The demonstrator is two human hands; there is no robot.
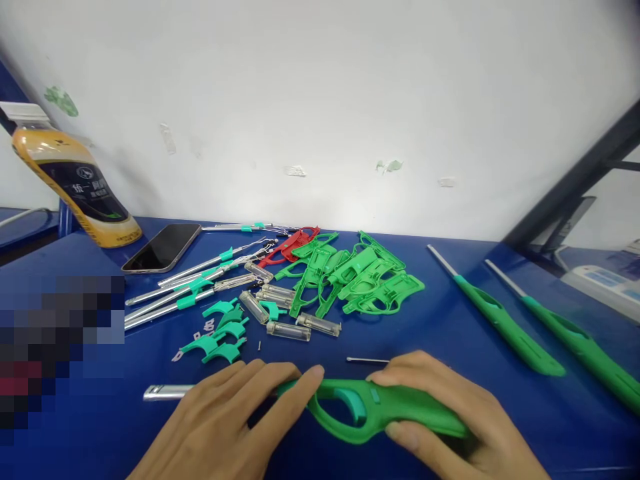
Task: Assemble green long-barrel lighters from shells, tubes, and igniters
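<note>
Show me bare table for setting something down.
Blue tabletop between the green shells and two lighters at right; also between those lighters and the right hand. Crowded: left of the shells, with metal rods, teal pieces, clear tubes.

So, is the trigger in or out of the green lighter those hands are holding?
In: the teal trigger shows inside the finger loop of the green lighter held by the left hand and right hand.

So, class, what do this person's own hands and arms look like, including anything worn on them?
Both the left hand and the right hand are ungloved, with five-fingered human shapes. No ring, watch or bracelet shows, nor any marking. No sleeve is visible; the picture's lower edge cuts off the arms.
</note>
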